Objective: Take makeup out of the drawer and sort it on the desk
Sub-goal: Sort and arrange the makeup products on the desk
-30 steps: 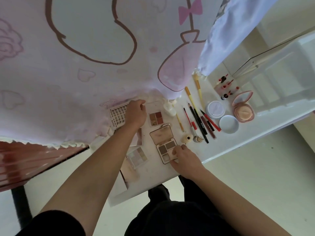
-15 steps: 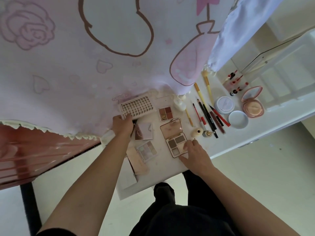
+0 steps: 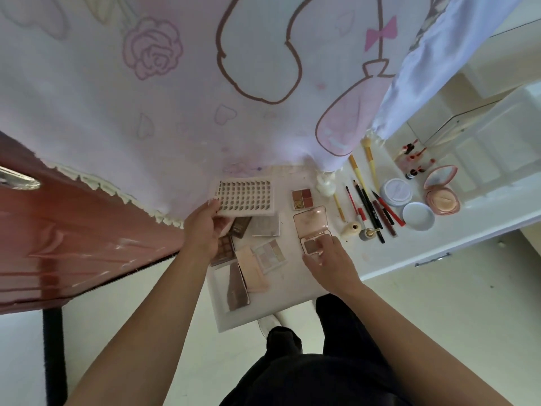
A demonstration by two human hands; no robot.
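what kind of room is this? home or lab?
Most likely a home bedroom or dorm corner, not a lab. A pink cartoon-print curtain hangs over a small white desk covered with makeup: eyeshadow palettes, a row of pencils and brushes, and an open powder compact.

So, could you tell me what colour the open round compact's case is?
Pale pink, seen in the head view: the round compact lies open.

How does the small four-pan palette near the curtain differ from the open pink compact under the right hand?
The four-pan palette shows reddish-brown shades and no lid; the pink compact has a raised lid and greyer pans. The palette lies untouched; the right hand rests its fingers on the compact. Both lie flat on the white desk.
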